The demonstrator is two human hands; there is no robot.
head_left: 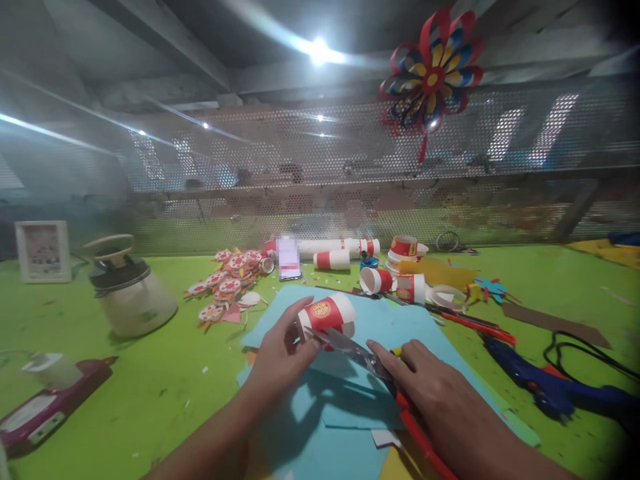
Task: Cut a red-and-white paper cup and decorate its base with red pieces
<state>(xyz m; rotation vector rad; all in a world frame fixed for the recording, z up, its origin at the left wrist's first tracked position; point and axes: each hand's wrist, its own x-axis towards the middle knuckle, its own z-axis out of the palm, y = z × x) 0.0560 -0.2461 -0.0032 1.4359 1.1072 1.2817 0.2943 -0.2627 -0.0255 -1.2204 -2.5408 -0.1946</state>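
The red and white paper cup (334,309) was in the left hand (283,352), lying on its side above the blue paper sheets (295,440), near the middle of the table (165,400). The fingers of this hand were curved around one end of the cup, with the thumb low on the near side. The right hand (425,377) was closed on the scissors (357,353), whose red handles pointed back toward the person. The blades lay across the lower near part of the cup, and their tips reached close to the left thumb. I could not tell if the paper wall was already between the blades.

The step in hand seemed to be cutting or trimming the cup. To do it well, in my judgement, the left hand had to support the cup firmly but without squeezing, because a thin wall could bend and make the line crooked. It was also wise to keep the left thumb behind the tips, and to turn the cup toward the blades rather than twist the right wrist. Short, calm cuts probably suited the curved wall best. The blue glue gun (533,380) lay well apart, at the right.
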